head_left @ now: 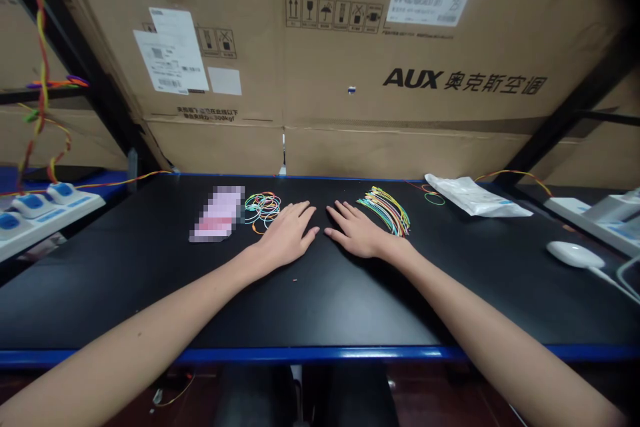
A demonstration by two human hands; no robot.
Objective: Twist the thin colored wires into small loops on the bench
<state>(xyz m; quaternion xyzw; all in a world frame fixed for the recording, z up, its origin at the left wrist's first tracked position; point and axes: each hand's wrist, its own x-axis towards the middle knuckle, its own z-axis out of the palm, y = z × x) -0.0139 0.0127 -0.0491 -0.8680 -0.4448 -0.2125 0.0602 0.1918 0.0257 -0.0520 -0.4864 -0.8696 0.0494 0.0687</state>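
Head view: you are looking down along both forearms at the bench (320,320), with 12 o'clock pointing away from you.
Bundle of coloured strands (389,209): it is lying at about 2 o'clock from the middle of your right hand (361,231) and roughly 3 o'clock from its fingertips; its long axis is running from 11 to 5 o'clock in a slight curve. Your right hand is sitting nearer to it than your left hand (284,235).
Looped coloured strands (261,208): they are lying in a loose tangle at 10 o'clock from the middle of your left hand, close beside it, showing no single long axis.
Left fingers: they are extending toward 1 o'clock, palm down and slightly spread, the thumb standing apart; they are gripping nothing visible and appear to be resting on the bench.
Right fingers: they are extending toward 10 o'clock, likewise palm down and loosely spread, with no visible hold on anything; whether the hand's edge is touching the bundle, you cannot tell.
Pixelated pink item (220,210): it is lying at 9 o'clock from the looped strands, its details obscured.
White bag (475,196): it is lying at 3 o'clock from the bundle, slightly toward 2.
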